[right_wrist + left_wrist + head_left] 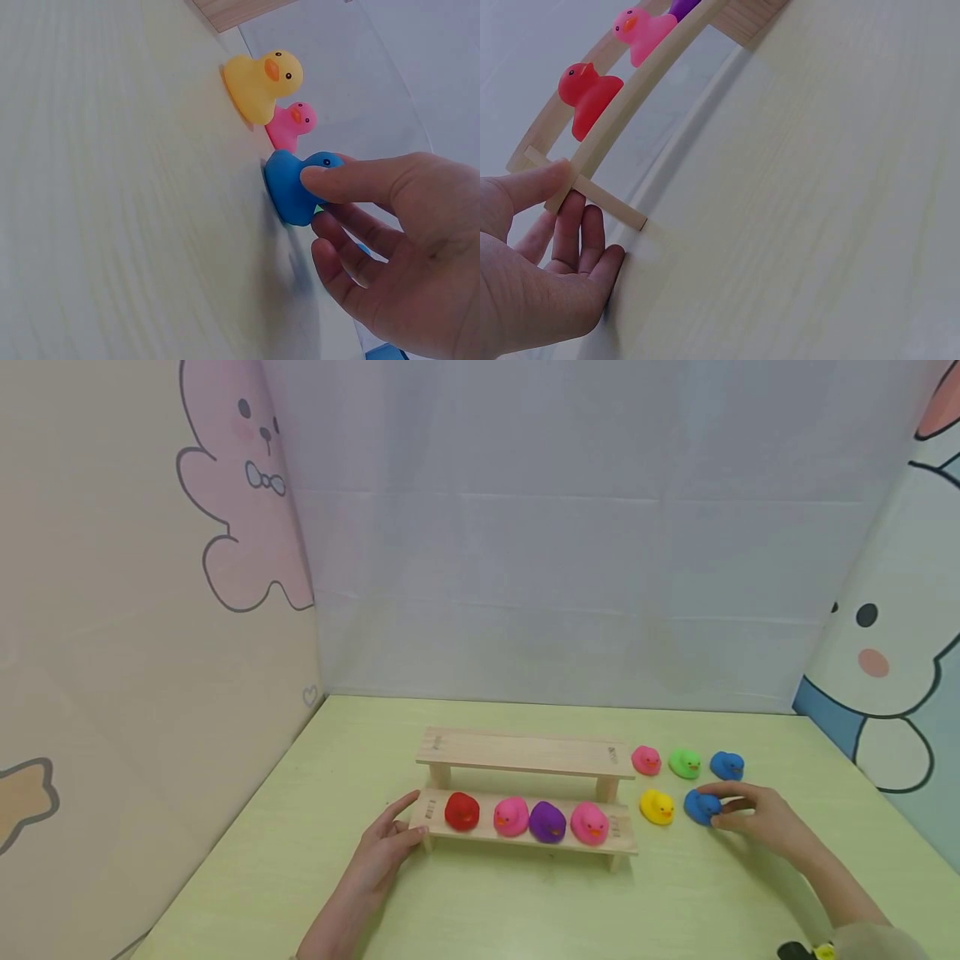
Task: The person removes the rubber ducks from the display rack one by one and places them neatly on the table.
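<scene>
My right hand pinches a blue rubber duck between thumb and fingers, low over the table beside a yellow duck. With my left hand I grip the left end of the lower step of a two-tier wooden shelf; the left wrist view shows the thumb on top and fingers beneath. Along that lower step sit a red duck, a pink duck, a purple duck and another pink duck. The upper step carries nothing.
Behind the yellow duck, right of the shelf, a small pink duck, a green duck and a second blue duck stand in a row. A black and yellow object shows at the bottom edge near my right sleeve.
</scene>
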`<state>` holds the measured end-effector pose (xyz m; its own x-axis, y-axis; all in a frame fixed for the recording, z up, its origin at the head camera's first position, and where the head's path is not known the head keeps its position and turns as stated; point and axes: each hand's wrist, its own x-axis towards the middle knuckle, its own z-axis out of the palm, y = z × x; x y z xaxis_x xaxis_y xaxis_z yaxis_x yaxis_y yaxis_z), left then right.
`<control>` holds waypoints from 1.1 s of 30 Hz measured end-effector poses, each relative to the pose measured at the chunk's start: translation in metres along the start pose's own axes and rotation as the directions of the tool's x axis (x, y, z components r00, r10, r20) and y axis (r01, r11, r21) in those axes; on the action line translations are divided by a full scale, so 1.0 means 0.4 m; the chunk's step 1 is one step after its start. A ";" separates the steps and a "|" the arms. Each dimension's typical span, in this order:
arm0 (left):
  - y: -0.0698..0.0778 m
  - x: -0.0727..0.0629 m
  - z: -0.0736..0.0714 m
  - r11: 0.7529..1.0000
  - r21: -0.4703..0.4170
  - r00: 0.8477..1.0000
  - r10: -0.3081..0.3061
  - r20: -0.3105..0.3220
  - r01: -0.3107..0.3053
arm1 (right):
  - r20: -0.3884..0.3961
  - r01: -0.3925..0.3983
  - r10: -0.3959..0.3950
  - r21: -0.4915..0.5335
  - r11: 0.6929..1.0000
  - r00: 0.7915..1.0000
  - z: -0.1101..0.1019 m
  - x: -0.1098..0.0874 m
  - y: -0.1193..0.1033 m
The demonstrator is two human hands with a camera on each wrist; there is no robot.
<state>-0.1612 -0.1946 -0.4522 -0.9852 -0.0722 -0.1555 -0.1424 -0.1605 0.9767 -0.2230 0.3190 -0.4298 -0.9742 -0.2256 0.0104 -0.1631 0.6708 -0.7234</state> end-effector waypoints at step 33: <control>0.032 0.043 -0.041 0.993 0.115 0.965 -0.034 0.260 0.004 | -0.134 0.196 -0.240 -0.280 0.940 0.961 -0.006 -0.035 -0.223</control>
<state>-0.1785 -0.2140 -0.4448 -0.9706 0.1922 -0.1450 -0.1567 -0.0469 0.9865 -0.1952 0.2641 -0.3637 -0.9183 -0.2837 0.2762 -0.3880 0.7839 -0.4847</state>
